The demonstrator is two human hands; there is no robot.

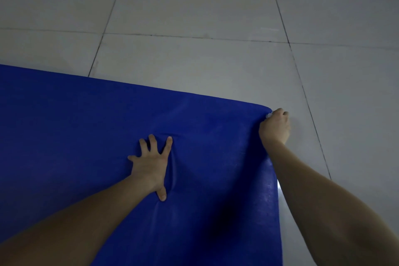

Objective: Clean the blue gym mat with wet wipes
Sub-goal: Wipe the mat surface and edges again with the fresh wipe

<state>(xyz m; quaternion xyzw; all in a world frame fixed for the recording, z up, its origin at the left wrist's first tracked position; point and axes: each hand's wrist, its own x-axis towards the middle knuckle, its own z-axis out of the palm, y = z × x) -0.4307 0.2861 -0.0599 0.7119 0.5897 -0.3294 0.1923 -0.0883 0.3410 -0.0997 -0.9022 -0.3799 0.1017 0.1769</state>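
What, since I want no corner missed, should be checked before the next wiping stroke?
1. Wet wipe in the right hand grip: ok, a white bit shows at the curled fingers.
2. Left hand bracing the blue gym mat: ok, fingers spread, pressing flat.
3. Mat surface smooth: not ok, a crease runs beside the left hand.
4. Right hand at the mat's far right corner: ok.
5. Wipe moist and clean enough: cannot tell, mostly hidden.
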